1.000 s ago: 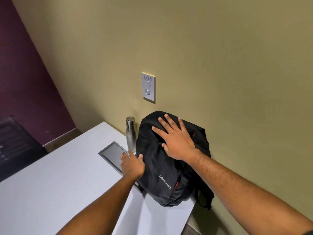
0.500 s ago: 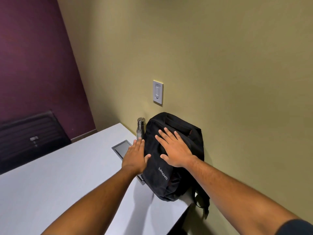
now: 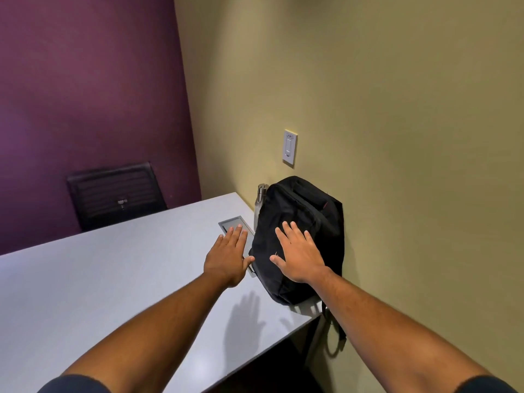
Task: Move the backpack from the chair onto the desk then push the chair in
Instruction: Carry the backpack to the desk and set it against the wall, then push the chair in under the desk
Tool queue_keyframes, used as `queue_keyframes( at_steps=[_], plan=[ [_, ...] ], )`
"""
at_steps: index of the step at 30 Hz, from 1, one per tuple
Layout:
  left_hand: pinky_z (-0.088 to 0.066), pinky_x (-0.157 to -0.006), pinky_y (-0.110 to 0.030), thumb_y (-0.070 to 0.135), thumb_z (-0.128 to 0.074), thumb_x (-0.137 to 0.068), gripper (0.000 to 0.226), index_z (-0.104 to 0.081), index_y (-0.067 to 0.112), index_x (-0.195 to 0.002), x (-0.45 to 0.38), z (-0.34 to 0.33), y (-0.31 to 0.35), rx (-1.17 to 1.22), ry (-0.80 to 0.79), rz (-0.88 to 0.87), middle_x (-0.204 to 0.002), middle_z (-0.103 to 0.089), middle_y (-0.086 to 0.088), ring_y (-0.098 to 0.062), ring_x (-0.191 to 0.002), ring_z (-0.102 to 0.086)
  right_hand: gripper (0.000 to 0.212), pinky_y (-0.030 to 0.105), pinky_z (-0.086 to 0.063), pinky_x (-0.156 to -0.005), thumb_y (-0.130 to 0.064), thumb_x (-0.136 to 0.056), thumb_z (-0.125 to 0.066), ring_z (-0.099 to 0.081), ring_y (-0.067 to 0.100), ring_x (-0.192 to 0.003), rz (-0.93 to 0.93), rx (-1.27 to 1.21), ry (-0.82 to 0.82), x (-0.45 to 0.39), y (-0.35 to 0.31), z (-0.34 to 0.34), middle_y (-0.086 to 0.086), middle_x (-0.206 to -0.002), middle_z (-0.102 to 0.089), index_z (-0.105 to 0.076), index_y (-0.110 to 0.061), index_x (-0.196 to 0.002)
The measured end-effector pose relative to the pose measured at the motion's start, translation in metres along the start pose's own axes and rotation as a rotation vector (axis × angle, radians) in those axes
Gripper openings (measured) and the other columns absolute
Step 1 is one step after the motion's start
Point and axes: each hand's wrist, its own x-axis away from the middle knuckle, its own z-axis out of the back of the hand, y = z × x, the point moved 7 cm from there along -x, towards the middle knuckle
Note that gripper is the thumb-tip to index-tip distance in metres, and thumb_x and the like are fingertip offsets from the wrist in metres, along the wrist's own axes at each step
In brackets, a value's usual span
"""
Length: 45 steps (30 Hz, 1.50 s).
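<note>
The black backpack (image 3: pixel 300 222) stands on the white desk (image 3: pixel 113 279) at its right end, leaning against the olive wall. One strap hangs off the desk edge. My right hand (image 3: pixel 300 256) is spread flat over the backpack's front, fingers apart; I cannot tell whether it touches the fabric. My left hand (image 3: pixel 228 258) hovers open just left of the bag, above a grey panel, its thumb near the bag's lower edge. A black chair (image 3: pixel 116 194) stands at the far side of the desk, against the purple wall.
A steel bottle (image 3: pixel 261 199) stands behind the backpack's left side, near the wall. A grey flush panel (image 3: pixel 231 224) is set in the desktop. A light switch (image 3: pixel 289 148) is on the wall above the bag.
Both hands have slid down and back from the backpack's top toward me. The view has swung left and upward, bringing the far chair into sight. The backpack stays put.
</note>
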Motion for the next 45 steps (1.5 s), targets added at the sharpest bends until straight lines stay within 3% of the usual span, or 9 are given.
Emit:
queue_keyframes(
  at_steps=[9,23,36,45],
  plan=[
    [-0.002,-0.129,-0.043,0.049,-0.026,-0.108,0.069,0.002,0.018,-0.163,0.075,0.011,-0.016,-0.007,0.033,-0.053,-0.171,0.011,-0.005,-0.026,-0.158,0.010,0.082,0.054,-0.009,-0.130,-0.065,-0.103,-0.036,0.003,0.025,-0.162,-0.079,0.008,-0.004,0.064,-0.046,0.003,0.002,-0.176,-0.003,-0.008,-0.021,-0.166],
    [-0.003,-0.130,-0.044,0.045,-0.025,-0.108,0.069,0.003,0.015,-0.163,0.228,0.004,-0.090,0.008,-0.041,-0.124,-0.171,0.011,-0.008,-0.028,-0.159,0.008,0.083,0.053,-0.009,-0.129,-0.064,-0.103,-0.038,0.003,0.023,-0.162,-0.208,-0.024,-0.034,0.194,-0.158,-0.011,0.002,-0.176,-0.003,-0.009,-0.018,-0.166],
    [-0.004,-0.130,-0.046,0.047,-0.030,-0.108,0.070,0.002,0.016,-0.163,0.383,0.026,-0.082,0.030,-0.038,-0.092,-0.171,0.014,-0.007,-0.027,-0.158,0.011,0.083,0.056,-0.008,-0.128,-0.066,-0.102,-0.039,0.000,0.024,-0.162,-0.156,0.020,-0.034,0.311,-0.223,0.000,0.005,-0.176,-0.005,-0.013,-0.020,-0.165],
    [-0.003,-0.130,-0.045,0.051,-0.033,-0.106,0.072,-0.001,0.021,-0.163,0.501,0.022,-0.059,0.047,-0.024,-0.100,-0.172,0.013,-0.002,-0.024,-0.159,0.010,0.084,0.056,-0.008,-0.128,-0.066,-0.101,-0.040,0.001,0.023,-0.162,-0.142,-0.086,-0.052,0.428,-0.268,0.001,0.005,-0.176,-0.006,-0.012,-0.019,-0.165]
  ],
)
